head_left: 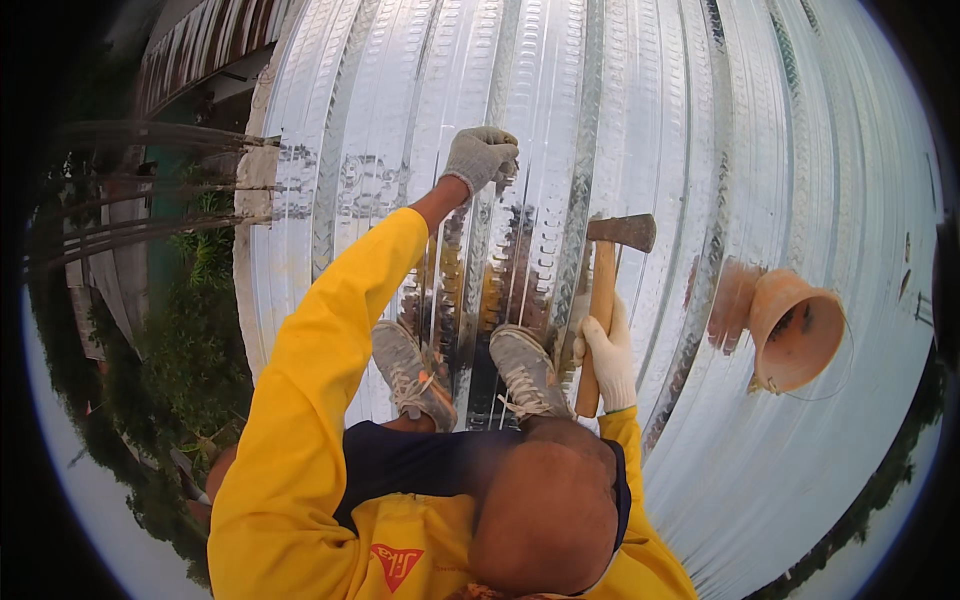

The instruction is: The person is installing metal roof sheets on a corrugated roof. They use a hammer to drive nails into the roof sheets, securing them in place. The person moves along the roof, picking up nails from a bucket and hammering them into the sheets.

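My left hand (482, 158), in a grey knit glove, is closed in a fist or pinch at or just above the shiny ribbed metal decking (640, 110). What its fingers hold, if anything, is hidden or too small to see. A hatchet (603, 280) with a wooden handle and a dark, flared steel head stands upright in the picture, its head farthest from me. Around the lower part of its handle my right hand (612, 360), in a cream-white glove, is wrapped. The decking between my hands carries dark and yellow reflections.
My grey laced shoes (520, 370) stand on the ribs below my hands. To the right an orange bucket (790, 335) with a thin wire handle sits tilted toward me. Steel bars (170, 220) jut past the decking's concrete edge (255, 190) at left, above green plants (200, 340).
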{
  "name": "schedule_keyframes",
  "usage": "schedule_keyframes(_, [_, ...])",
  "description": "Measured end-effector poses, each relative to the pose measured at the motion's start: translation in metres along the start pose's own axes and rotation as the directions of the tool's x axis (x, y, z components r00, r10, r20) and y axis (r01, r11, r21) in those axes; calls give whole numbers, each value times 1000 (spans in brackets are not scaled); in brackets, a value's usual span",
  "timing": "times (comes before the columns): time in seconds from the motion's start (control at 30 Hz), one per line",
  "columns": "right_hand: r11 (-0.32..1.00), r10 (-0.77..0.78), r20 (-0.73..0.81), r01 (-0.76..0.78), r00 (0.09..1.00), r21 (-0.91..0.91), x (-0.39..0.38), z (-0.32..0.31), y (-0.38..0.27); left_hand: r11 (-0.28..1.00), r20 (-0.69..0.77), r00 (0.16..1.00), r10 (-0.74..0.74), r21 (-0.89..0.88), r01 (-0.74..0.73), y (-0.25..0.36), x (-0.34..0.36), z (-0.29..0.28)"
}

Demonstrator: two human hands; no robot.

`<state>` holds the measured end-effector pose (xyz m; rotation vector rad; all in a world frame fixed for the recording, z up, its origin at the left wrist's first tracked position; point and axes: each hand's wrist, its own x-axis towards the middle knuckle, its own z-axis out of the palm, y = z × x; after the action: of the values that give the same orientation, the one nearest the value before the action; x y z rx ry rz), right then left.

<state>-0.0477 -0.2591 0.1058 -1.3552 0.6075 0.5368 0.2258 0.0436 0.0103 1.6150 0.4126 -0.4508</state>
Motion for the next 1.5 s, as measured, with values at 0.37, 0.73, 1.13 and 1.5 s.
schedule_keyframes(0.37, [977,24,-80,-40,996,-208,5,-11,20,951,-348,931,114,-234,-204,-68,24,84])
schedule_keyframes(0.73, [993,63,-62,-69,996,-92,6,-6,15,940,-389,863,322,18,-342,-82,27,83])
schedule_keyframes(1.13, [897,-141,-58,102,988,-431,51,32,-28,787,-288,767,574,452,-419,-86,17,86])
schedule_keyframes(1.5, [655,-389,15,288,921,-699,109,61,-52,710,-166,786,595,566,-418,-82,13,86])
